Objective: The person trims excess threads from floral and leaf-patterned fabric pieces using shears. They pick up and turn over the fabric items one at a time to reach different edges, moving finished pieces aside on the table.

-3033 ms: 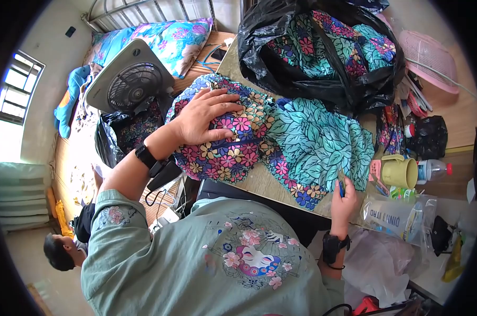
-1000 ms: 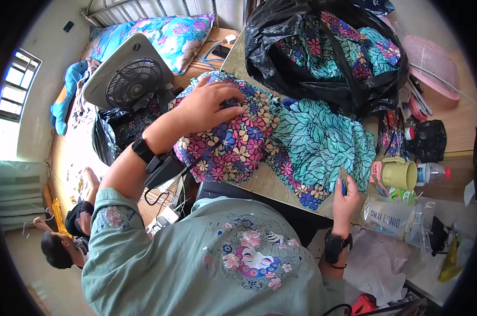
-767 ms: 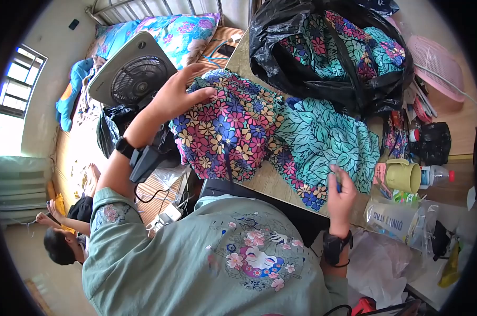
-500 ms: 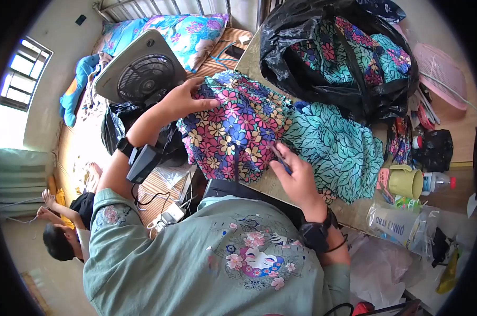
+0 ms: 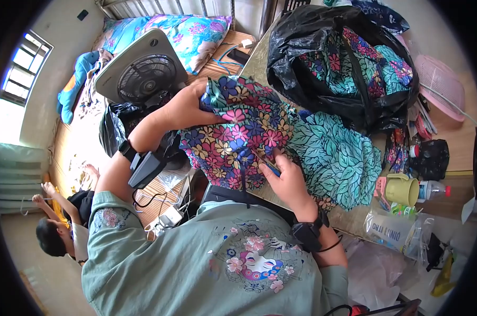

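Note:
A floral cloth (image 5: 233, 150) with pink, yellow and blue flowers lies bunched in front of my body. My left hand (image 5: 188, 108) grips its upper left part, thumb on top and fingers partly hidden behind the fabric. In my right hand (image 5: 287, 181) is a slim pair of thread snips (image 5: 270, 166) with a blue handle, its metal tip against the cloth's lower right. A dark strap (image 5: 244, 179) hangs down from the cloth. Beside my right hand, a turquoise leaf-patterned cloth (image 5: 338, 158) spreads over the table.
A black plastic bag (image 5: 302, 52) full of similar fabric stands at the table's back. To the right are a yellow-green mug (image 5: 402, 189), a bottle (image 5: 431, 191) and a pink basket (image 5: 441, 84). A box fan (image 5: 138, 73) stands left; another person (image 5: 59, 231) sits at far left.
My left hand has turned up the cloth's upper edge, showing more of its folds. My right hand has shifted slightly left and down with the snips.

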Demonstrator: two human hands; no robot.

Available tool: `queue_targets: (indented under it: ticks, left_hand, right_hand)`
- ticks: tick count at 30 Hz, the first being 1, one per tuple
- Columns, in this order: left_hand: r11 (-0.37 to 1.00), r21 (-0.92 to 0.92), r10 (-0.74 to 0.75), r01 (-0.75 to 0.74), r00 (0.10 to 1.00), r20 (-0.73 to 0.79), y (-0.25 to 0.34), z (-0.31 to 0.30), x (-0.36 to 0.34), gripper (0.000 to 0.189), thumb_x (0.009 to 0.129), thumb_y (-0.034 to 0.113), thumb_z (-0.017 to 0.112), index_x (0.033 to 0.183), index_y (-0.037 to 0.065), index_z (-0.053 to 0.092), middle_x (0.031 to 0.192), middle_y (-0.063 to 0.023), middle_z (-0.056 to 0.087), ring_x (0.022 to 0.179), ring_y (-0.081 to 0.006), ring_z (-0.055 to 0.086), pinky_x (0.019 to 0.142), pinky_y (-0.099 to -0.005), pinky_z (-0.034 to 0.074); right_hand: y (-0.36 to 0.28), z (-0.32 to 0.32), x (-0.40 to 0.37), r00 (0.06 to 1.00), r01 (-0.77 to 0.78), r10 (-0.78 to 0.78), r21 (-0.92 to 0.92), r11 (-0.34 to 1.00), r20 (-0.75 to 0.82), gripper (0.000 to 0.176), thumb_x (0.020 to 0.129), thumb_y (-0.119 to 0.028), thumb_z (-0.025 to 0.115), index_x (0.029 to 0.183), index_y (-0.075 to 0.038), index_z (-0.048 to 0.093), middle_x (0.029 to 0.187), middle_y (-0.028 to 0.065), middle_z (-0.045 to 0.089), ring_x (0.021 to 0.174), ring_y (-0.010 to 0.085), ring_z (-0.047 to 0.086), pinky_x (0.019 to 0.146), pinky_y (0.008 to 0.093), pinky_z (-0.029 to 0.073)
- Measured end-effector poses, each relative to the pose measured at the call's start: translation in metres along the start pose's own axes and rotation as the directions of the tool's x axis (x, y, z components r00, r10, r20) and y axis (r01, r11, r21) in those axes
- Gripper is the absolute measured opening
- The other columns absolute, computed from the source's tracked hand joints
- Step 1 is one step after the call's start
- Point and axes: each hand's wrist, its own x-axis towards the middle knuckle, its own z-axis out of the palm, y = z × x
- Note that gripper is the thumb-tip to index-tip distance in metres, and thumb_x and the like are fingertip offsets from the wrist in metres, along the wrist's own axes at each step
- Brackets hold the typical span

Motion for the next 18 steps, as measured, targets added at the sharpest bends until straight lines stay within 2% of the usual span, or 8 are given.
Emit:
queue_targets:
  ticks: [2,8,9,11,12,14,16,18]
  left_hand:
    - [0.823,-0.506,-0.171,0.259,0.962,0.215,0.015,-0.003,-0.001,0.049,0.069,0.018,0.079,0.112,0.004,0.061,0.101,-0.0066,0.068,0.093,-0.0143,0.063,0.089,-0.0307,0.048]
    - [0.855,-0.503,-0.011,0.126,0.974,0.225,0.047,-0.011,0.016,0.05,0.068,0.013,0.078,0.114,0.004,0.059,0.098,-0.0064,0.068,0.092,-0.0137,0.062,0.086,-0.0312,0.049]
    - [0.823,-0.558,0.024,0.107,0.975,0.223,0.061,-0.014,0.022,0.052,0.068,0.015,0.078,0.114,0.004,0.058,0.098,-0.0069,0.067,0.092,-0.0147,0.062,0.086,-0.0314,0.049]
    - [0.78,-0.57,-0.042,0.259,0.93,0.365,0.08,-0.006,0.035,0.056,0.068,0.021,0.079,0.116,0.003,0.056,0.101,-0.0103,0.067,0.094,-0.0188,0.063,0.087,-0.0322,0.049]
    - [0.761,-0.61,0.006,0.221,0.938,0.347,0.089,0.002,0.042,0.057,0.068,0.023,0.079,0.116,0.003,0.056,0.102,-0.0119,0.066,0.096,-0.0209,0.063,0.087,-0.0329,0.048]
    - [0.722,-0.67,0.062,0.174,0.948,0.313,0.113,0.018,0.055,0.058,0.068,0.027,0.079,0.115,0.002,0.056,0.104,-0.0143,0.066,0.098,-0.0238,0.062,0.088,-0.0336,0.048]
    - [0.645,-0.741,0.087,0.187,0.946,0.314,0.139,0.035,0.063,0.059,0.067,0.027,0.08,0.114,0.0,0.056,0.104,-0.0147,0.066,0.099,-0.024,0.062,0.089,-0.0336,0.048]
    - [0.465,-0.867,0.154,0.178,0.948,0.277,0.161,0.061,0.07,0.058,0.067,0.024,0.081,0.113,0.0,0.056,0.104,-0.0131,0.066,0.098,-0.0223,0.062,0.088,-0.0331,0.048]
  right_hand:
    - [0.004,0.003,-0.001,0.997,0.058,-0.057,0.026,0.998,-0.042,0.028,0.085,-0.019,0.069,0.101,0.002,0.058,0.085,0.0189,0.064,0.075,0.0342,0.064,0.067,0.0356,0.049]
    - [0.014,0.008,-0.013,0.991,0.096,-0.094,0.018,0.995,-0.096,0.03,0.084,-0.014,0.071,0.108,0.0,0.06,0.09,0.0151,0.067,0.077,0.0284,0.066,0.069,0.034,0.05]
    - [0.014,0.007,-0.016,0.991,0.05,-0.033,0.128,0.991,-0.127,0.03,0.085,-0.018,0.069,0.108,-0.001,0.06,0.092,0.0141,0.068,0.08,0.0284,0.066,0.072,0.0351,0.05]
    - [0.018,0.004,-0.026,0.983,-0.037,0.096,0.342,0.939,-0.157,0.032,0.087,-0.027,0.066,0.109,-0.004,0.062,0.097,0.0122,0.069,0.085,0.0283,0.067,0.078,0.0374,0.051]
    - [0.028,0.003,-0.033,0.986,-0.028,0.082,0.336,0.941,-0.145,0.032,0.087,-0.027,0.066,0.109,-0.004,0.062,0.097,0.0122,0.069,0.085,0.0283,0.067,0.078,0.0374,0.051]
    - [0.074,0.002,-0.054,0.934,0.181,-0.097,0.221,0.958,-0.345,0.037,0.09,-0.031,0.061,0.117,-0.006,0.06,0.115,0.0104,0.064,0.101,0.0238,0.062,0.091,0.0385,0.046]
    - [0.116,0.009,-0.073,0.655,0.462,-0.604,-0.392,0.796,-0.455,0.046,0.094,-0.033,0.052,0.129,-0.003,0.051,0.129,0.0144,0.054,0.114,0.0242,0.055,0.097,0.0401,0.042]
    - [0.117,0.007,-0.071,0.686,0.421,-0.556,-0.367,0.83,-0.47,0.047,0.094,-0.033,0.051,0.13,-0.002,0.05,0.13,0.0146,0.053,0.114,0.0243,0.055,0.098,0.0399,0.042]
